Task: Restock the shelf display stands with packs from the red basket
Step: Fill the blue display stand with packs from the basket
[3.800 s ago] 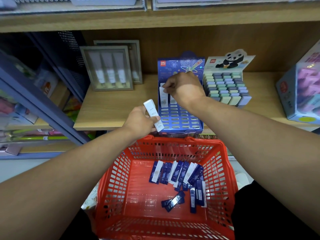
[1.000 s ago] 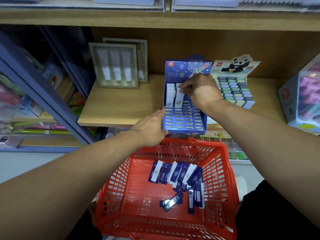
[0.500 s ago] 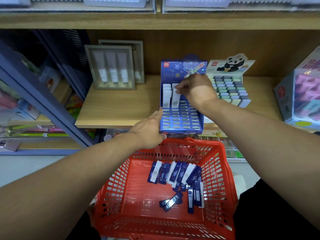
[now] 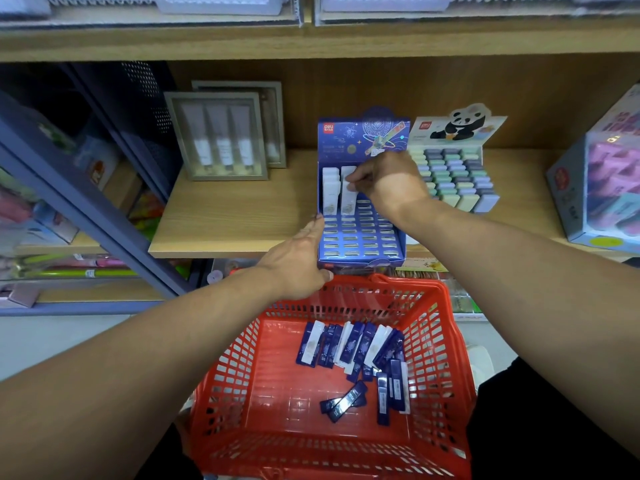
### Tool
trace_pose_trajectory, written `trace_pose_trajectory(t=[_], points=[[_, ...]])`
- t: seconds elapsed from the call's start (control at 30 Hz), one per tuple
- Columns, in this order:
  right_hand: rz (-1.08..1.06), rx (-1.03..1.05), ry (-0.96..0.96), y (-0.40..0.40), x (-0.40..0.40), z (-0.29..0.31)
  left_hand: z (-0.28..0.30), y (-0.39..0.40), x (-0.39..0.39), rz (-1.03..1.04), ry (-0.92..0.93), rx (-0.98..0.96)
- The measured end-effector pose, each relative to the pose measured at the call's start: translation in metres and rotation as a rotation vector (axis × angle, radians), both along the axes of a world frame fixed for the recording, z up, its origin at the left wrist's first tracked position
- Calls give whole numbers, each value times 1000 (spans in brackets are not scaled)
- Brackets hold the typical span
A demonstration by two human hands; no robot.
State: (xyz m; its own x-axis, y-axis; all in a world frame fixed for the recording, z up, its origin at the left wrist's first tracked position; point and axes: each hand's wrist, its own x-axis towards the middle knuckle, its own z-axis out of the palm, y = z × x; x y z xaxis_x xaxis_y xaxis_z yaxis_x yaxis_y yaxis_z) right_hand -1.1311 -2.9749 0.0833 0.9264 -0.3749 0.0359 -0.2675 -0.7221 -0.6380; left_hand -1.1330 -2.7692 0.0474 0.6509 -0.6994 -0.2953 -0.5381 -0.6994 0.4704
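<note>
A blue slotted display stand (image 4: 360, 237) sits on the wooden shelf (image 4: 235, 216). White packs (image 4: 330, 190) fill its top-left slots. My right hand (image 4: 384, 180) pinches the white pack (image 4: 348, 197) in the second column at the top. My left hand (image 4: 299, 261) lies flat with straight fingers against the stand's left side. Below, the red basket (image 4: 242, 372) holds several blue and white packs (image 4: 353, 348).
A panda-topped stand of pastel erasers (image 4: 453, 178) is right of the blue stand. Framed tube sets (image 4: 218, 136) lean at the back left. A pastel box (image 4: 599, 188) stands far right. A dark blue rack (image 4: 86, 209) borders the shelf on the left.
Since 3.8 s ago my left hand lost the white pack it held and now steadies the stand. A second column of white packs has appeared under my right hand.
</note>
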Motion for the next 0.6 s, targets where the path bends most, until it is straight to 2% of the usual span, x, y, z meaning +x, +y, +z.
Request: trace_pose_trajectory(t=[0.27, 0.4, 0.53, 0.6], points=[[-4, -155, -6, -1, -7, 7, 2, 1, -1, 28, 19, -40], [9, -215, 64, 3, -14, 0, 6, 0, -2, 43, 19, -68], [56, -590, 228, 18, -23, 3, 7, -2, -1, 36, 17, -83], [62, -683, 308, 25, -24, 6, 7, -2, -1, 39, 18, -77]])
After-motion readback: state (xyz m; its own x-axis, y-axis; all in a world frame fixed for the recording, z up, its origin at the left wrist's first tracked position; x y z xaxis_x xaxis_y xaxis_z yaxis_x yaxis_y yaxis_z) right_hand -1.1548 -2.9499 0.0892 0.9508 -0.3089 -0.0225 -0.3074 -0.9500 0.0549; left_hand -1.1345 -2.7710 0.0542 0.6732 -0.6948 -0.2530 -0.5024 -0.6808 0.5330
